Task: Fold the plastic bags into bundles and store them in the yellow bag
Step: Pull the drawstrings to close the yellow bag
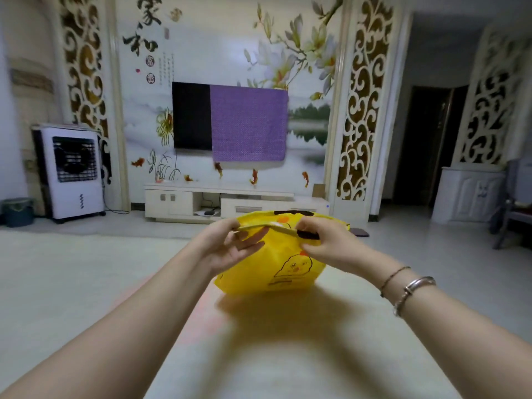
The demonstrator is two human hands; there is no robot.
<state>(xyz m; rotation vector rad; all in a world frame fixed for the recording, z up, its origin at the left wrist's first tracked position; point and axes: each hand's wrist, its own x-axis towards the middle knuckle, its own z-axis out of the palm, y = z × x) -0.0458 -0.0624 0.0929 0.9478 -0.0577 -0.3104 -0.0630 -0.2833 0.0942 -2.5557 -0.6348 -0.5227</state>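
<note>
My left hand (230,246) and right hand (325,243) pinch the bag (270,272) rim between them (light, floppy, probably slippery).

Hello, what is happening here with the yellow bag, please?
A person holds the yellow bag upright on a pale surface. The left hand pinches the near top edge, other fingers spread. The right hand has a grip on the same edge, beside a dark handle. The two sides of the top lie close together here. No loose plastic bags are in view, and what is inside cannot be seen.
</note>
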